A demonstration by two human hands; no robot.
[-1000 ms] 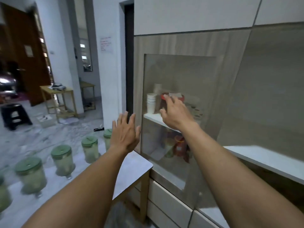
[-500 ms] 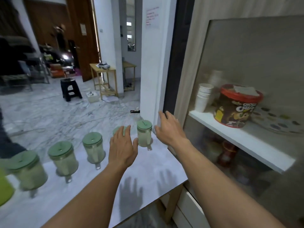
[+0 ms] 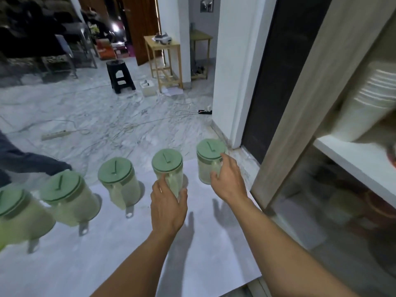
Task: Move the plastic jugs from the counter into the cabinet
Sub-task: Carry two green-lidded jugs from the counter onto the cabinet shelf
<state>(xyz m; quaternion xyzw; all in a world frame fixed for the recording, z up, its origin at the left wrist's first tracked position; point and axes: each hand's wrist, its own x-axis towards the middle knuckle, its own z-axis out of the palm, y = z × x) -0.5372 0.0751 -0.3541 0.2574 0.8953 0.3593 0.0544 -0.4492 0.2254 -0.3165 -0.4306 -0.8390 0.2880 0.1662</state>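
Note:
Several clear plastic jugs with green lids stand in a row on the white counter [image 3: 120,260]. My right hand [image 3: 229,181] wraps the near side of the rightmost jug [image 3: 209,150], covering its handle, index finger up at the lid rim. My left hand [image 3: 168,204] has thumb and fingers around the handle of the jug beside it [image 3: 167,162]. Both jugs rest on the counter. Further left stand a third jug [image 3: 114,171], a fourth jug [image 3: 61,187] and a fifth jug [image 3: 10,203]. The cabinet [image 3: 300,116] rises at the right, with its white shelf [image 3: 351,155].
A stack of white paper cups [image 3: 370,103] sits on the cabinet shelf, with dim items on the level below. Beyond the counter lie a marble floor with cables, a black stool [image 3: 119,76] and a wooden side table [image 3: 162,52]. A person's dark-trousered leg [image 3: 25,161] is at far left.
My view swung from the cabinet down to the counter. Both hands dropped from the cabinet front and came down onto the two rightmost jugs.

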